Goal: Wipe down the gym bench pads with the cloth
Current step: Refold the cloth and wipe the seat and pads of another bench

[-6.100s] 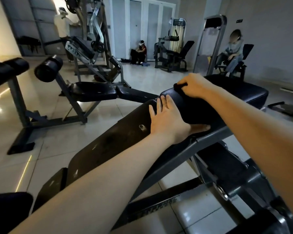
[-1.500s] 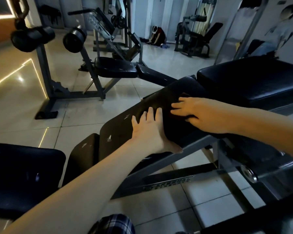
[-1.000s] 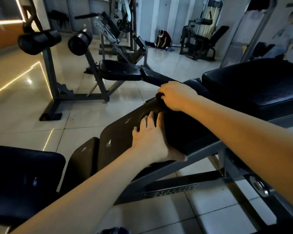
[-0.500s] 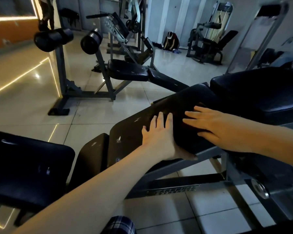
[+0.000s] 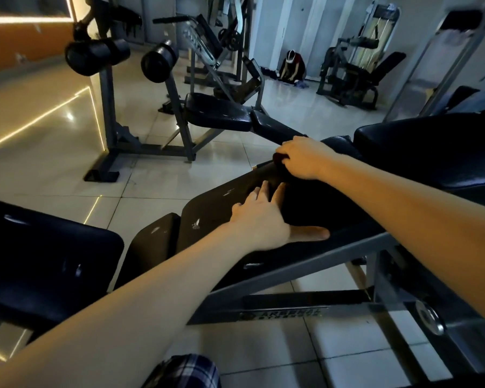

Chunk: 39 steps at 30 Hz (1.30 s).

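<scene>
A: Nearest you, what is the left hand point(image 5: 259, 219) doing?

B: It lies flat on the long black padded backrest point(image 5: 207, 217) of the tilted gym bench, just inside the near edge. The fingers are straight and slightly spread, the thumb stuck out along that edge. It grips nothing; I judge it is only bracing the pad.

A: And the dark cloth point(image 5: 273, 166)?

B: Further up, at the far edge of the same pad. The right hand point(image 5: 301, 158) is curled over it in a fist, fingers bunched together and clamped on the fabric. The cloth is nearly the pad's own colour, so only a dark wad shows under the knuckles.

A: How should the stroke go?

B: Probably draw the cloth back across the pad's width with even pressure, overlapping each pass, and shift the bracing hand so its patch gets wiped too. The pale scuffs toward the lower end may need extra rubbing.

A: Beyond that?

B: The black seat pad point(image 5: 431, 152) at the backrest's upper end looks like the next surface.
</scene>
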Each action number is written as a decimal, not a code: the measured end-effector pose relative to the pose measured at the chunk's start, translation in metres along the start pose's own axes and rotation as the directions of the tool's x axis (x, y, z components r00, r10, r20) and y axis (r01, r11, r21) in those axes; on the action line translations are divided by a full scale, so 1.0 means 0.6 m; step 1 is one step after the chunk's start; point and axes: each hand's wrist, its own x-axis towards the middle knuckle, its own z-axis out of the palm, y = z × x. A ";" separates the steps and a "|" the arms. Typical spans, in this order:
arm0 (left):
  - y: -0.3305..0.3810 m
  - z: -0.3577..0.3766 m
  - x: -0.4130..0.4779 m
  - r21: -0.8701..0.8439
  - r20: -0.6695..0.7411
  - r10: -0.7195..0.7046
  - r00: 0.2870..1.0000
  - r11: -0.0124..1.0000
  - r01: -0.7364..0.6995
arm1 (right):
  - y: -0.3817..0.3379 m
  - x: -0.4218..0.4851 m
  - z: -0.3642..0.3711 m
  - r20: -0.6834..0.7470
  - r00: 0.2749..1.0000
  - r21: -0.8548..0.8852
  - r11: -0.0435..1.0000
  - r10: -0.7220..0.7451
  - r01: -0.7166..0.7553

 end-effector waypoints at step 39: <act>0.010 -0.002 -0.002 0.038 0.002 -0.030 1.000 0.999 0.030 | 0.032 -0.287 -0.035 0.109 0.958 0.077 0.963 -0.267 0.259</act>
